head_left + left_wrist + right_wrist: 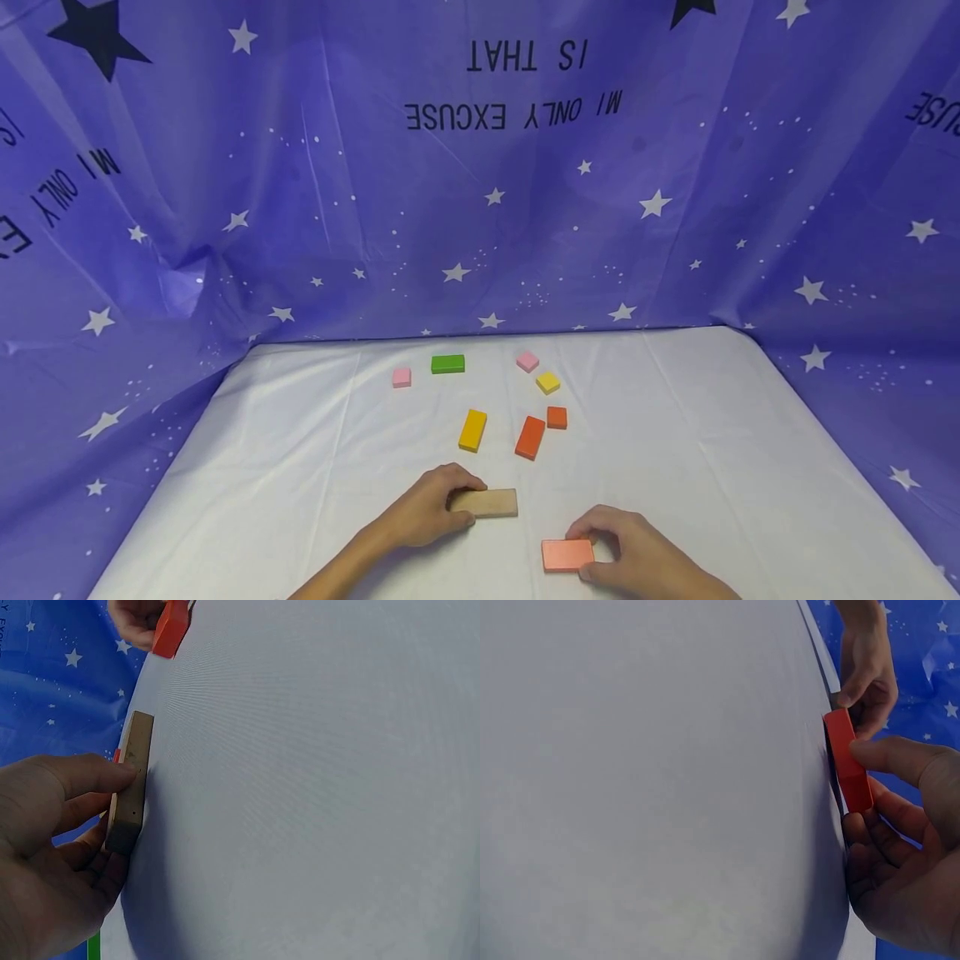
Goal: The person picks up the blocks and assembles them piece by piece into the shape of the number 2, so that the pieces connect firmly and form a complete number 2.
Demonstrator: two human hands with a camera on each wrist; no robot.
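Observation:
My left hand [431, 507] pinches a plain wooden block [491, 502] by its left end, thumb on the near side and fingers on the far side. In the left wrist view that wooden block [132, 784] stands out from the thumb and fingertips [124, 774]. Nearer the front, my right hand [630, 554] holds a salmon-red block [566, 555] by its right end. The right wrist view shows this red block [847, 761] between thumb and fingers, the left hand [870, 671] beyond it. The two blocks are apart.
Farther back on the white-covered table [300, 467] lie a yellow block [472, 431], a red block [530, 437], a small red block [557, 417], a small yellow block [548, 382], pink blocks [528, 362] and a green block [447, 364]. A purple star-printed cloth [420, 233] hangs behind.

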